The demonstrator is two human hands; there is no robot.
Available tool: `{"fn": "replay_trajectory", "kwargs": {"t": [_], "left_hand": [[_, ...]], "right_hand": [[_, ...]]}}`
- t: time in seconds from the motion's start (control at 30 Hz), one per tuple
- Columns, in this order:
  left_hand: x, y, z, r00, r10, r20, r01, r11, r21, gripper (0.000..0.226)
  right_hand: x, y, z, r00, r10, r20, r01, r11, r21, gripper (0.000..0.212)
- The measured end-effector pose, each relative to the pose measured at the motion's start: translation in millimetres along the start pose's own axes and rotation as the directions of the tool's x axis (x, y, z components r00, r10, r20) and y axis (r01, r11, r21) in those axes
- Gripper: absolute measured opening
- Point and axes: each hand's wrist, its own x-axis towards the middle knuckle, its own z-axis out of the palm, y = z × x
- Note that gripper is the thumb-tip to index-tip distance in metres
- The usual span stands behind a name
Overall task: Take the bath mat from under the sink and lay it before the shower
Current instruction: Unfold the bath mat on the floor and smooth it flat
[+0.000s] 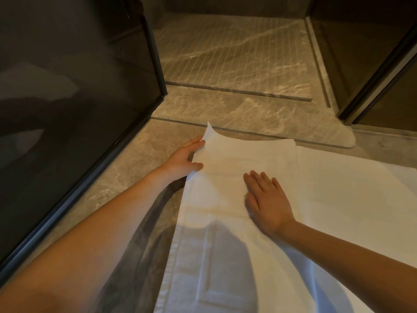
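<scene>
Draping soft and seemingly light, the bath mat (338,199) is pinched at its left edge by the left hand (188,160); the right hand (268,199) is spread flat upon it.

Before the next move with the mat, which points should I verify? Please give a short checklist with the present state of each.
1. White terry bath mat lies on the grey marble floor before the shower's grooved stone floor: ok.
2. Mat fully spread: not ok. A folded layer covers its left part.
3. Left hand has a grip on that layer's far edge, with the corner lifted: ok.
4. Right hand lies flat on the mat: ok.
5. Mat clear of the dark glass panel: ok. Bare floor shows between them.
6. Near end of the mat straight: cannot tell, because it runs out of the frame.
</scene>
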Motion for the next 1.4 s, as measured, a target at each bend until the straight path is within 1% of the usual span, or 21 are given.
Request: {"fn": "replay_trajectory", "kwargs": {"t": [0.07,0.13,0.17,0.23,0.3,0.37,0.5,0.57,0.83,1.07,1.3,1.4], "left_hand": [[0,-6,-2,1.0,0.028,0.012,-0.028,0.999,0.04,0.072],[1,-13,1,0.999,0.034,0.011,-0.035,0.997,0.067,0.072],[3,-17,4,0.999,0.036,0.005,-0.037,0.996,0.085,0.072],[7,-25,8,0.999,0.041,-0.008,-0.04,0.991,0.125,0.073],[12,-30,12,0.999,0.046,-0.013,-0.043,0.986,0.162,0.074],[18,-34,14,0.999,0.046,-0.011,-0.043,0.98,0.193,0.075],[25,-39,20,1.0,0.031,-0.003,-0.029,0.969,0.245,0.077],[27,-43,21,1.0,0.029,0.002,-0.029,0.966,0.257,0.078],[24,-55,7,1.0,-0.011,0.014,0.008,0.971,0.24,0.076],[13,-64,-31,0.997,-0.071,-0.034,0.078,0.948,0.31,0.075],[20,-85,-77,0.996,-0.085,-0.021,0.085,0.88,0.468,0.079],[23,-92,-87,0.994,-0.101,-0.04,0.107,0.851,0.515,0.079]], "right_hand": [[2,11,-12,0.994,0.016,-0.107,-0.008,0.998,0.07,0.055],[-1,37,-21,0.968,0.13,-0.216,-0.099,0.984,0.145,0.049],[-5,53,-23,0.948,0.203,-0.244,-0.159,0.969,0.187,0.048],[-15,84,-25,0.922,0.31,-0.232,-0.253,0.936,0.245,0.048],[-23,106,-25,0.92,0.346,-0.185,-0.298,0.923,0.241,0.05],[-27,117,-22,0.926,0.344,-0.154,-0.309,0.927,0.21,0.05],[-31,124,-8,0.952,0.294,-0.081,-0.293,0.956,0.02,0.051],[-31,125,-4,0.952,0.3,-0.068,-0.302,0.953,-0.02,0.052],[-30,127,-2,0.95,0.306,-0.062,-0.308,0.95,-0.041,0.053],[-30,128,0,0.951,0.299,-0.075,-0.302,0.952,-0.042,0.052],[-30,129,0,0.952,0.298,-0.071,-0.302,0.952,-0.046,0.055],[-30,128,1,0.951,0.3,-0.079,-0.304,0.952,-0.041,0.057]]}}
